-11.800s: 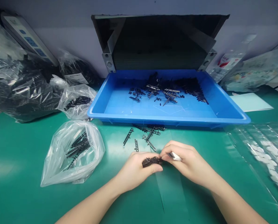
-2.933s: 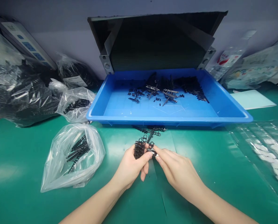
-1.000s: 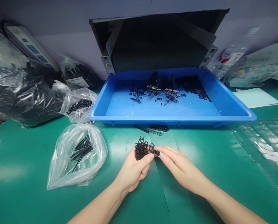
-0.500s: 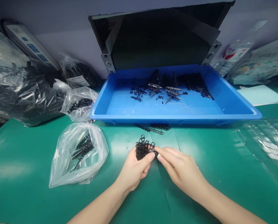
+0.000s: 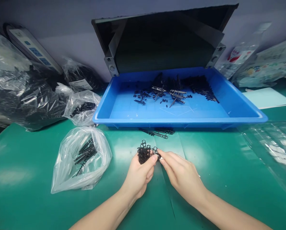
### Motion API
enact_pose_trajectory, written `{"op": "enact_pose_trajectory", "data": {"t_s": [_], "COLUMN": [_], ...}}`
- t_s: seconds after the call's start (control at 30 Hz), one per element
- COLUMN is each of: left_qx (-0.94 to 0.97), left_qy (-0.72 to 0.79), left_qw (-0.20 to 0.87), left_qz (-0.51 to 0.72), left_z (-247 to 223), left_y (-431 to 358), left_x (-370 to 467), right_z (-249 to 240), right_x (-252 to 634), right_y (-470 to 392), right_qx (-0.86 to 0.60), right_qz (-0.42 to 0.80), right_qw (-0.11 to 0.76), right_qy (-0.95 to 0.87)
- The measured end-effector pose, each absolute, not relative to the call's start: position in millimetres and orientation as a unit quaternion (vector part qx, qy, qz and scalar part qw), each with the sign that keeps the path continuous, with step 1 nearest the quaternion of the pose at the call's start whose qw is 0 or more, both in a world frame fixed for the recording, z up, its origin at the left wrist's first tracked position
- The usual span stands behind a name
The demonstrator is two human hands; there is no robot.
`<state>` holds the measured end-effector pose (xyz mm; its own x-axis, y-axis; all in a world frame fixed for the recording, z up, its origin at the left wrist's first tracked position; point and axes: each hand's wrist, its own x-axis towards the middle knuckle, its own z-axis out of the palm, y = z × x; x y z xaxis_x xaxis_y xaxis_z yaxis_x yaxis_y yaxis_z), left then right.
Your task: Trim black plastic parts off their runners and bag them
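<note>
My left hand (image 5: 140, 171) is closed around a bunch of black plastic parts (image 5: 144, 155) with small rings standing up at the top. The fingers of my right hand (image 5: 180, 167) pinch at the right side of this bunch, by a ringed piece (image 5: 154, 149); exactly what lies between the fingertips is mostly hidden. Both hands meet above the green table, in front of the blue tray. Just beyond them, a few long black strips (image 5: 157, 133) lie on the table.
A blue tray (image 5: 181, 120) with loose black parts stands behind the hands. To the left are an open plastic bag (image 5: 61, 171) of black strips, a smaller bag (image 5: 82, 119) and a big bag (image 5: 18, 99). At right sits a clear tray (image 5: 265, 150) with white pieces.
Both hands have shifted very slightly to the left in the picture, still together at the bunch. The grip looks the same.
</note>
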<state>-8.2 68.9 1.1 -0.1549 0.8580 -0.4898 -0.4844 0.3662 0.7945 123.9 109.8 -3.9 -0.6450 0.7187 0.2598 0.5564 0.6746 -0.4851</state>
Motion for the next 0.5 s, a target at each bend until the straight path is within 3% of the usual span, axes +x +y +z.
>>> {"op": "enact_pose_trajectory", "data": {"t_s": [0.23, 0.5], "left_qx": [0.135, 0.163], "left_qy": [0.536, 0.557], "left_qw": [0.613, 0.574], "left_qz": [0.565, 0.578], "left_z": [-5.4, -1.2], "left_y": [75.8, 78.4], "left_x": [-22.0, -35.4], "right_z": [-2.2, -2.4], "right_x": [125.8, 116.2], "right_y": [147.5, 183.4], "right_qx": [-0.469, -0.47], "right_qz": [0.126, 0.115], "right_qw": [0.092, 0.033], "right_qy": [-0.869, -0.875]}}
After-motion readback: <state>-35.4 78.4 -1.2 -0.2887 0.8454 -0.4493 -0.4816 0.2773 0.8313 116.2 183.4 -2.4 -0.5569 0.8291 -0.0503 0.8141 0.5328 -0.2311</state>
